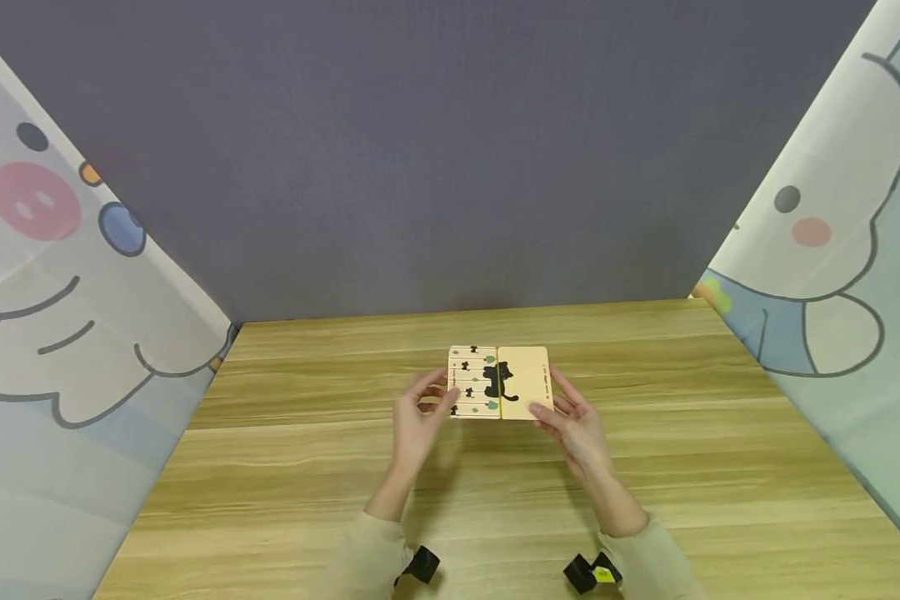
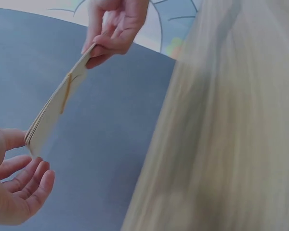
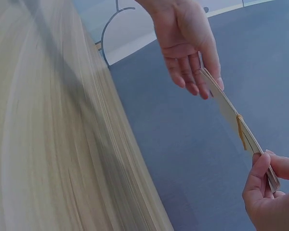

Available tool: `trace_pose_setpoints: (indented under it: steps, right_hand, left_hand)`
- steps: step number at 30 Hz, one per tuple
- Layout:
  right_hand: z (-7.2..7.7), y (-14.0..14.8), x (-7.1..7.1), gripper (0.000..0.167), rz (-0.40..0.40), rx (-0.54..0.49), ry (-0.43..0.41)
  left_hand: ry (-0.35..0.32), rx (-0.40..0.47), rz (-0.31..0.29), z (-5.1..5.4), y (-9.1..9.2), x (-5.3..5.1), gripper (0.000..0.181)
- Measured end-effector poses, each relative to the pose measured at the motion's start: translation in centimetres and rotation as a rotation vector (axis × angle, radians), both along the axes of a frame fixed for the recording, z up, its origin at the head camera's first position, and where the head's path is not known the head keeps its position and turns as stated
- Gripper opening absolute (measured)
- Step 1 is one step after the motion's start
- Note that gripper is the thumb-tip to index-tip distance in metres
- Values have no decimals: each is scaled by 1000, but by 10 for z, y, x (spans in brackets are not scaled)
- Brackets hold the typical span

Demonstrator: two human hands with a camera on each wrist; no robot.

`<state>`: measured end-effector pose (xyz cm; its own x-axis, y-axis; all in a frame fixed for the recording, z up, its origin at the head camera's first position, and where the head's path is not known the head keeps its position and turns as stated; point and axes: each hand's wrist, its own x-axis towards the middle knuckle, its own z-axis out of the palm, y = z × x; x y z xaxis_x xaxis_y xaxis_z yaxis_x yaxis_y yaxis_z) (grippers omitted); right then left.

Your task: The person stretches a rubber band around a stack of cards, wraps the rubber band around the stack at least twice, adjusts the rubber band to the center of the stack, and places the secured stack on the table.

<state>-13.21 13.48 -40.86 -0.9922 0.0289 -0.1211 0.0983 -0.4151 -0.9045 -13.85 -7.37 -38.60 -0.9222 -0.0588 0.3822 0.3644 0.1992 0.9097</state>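
Note:
A thin cat-print booklet is held up above the table, its printed face toward the head camera. Its left half has lines and small cats; the right half is plain cream, with a black cat across the middle. A yellow elastic band runs around its middle, and several thin layers show at its edge in the wrist views. My left hand pinches the left edge, thumb in front and fingers behind. At the opposite edge, my right hand pinches the lower right corner between thumb and fingers.
Below lies a wood-grain table, with a dark grey panel rising behind it. Cartoon-printed curtains flank both sides. Black wrist devices show at the sleeves.

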Motion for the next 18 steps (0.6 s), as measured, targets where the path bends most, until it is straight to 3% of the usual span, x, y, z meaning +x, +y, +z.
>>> trace_pose_setpoints:
  steps: [6, 13, 15, 18]
  right_hand:
    - [2, -1, -1, 70, -1, 12, -6]
    - [-4, -4, -7, 71, 13, 25, 25]
    - [-16, -2, -13, 73, 27, 45, 66]
    - [-51, 7, -32, 75, 47, 95, 107]
  left_hand:
    - [-46, 12, 45, -25, 3, -7, 40]
    - [-32, 33, 67, -30, 4, -8, 41]
    - [-39, 37, 71, -30, 4, -8, 41]
    - [-50, 41, 71, -28, 4, -8, 41]
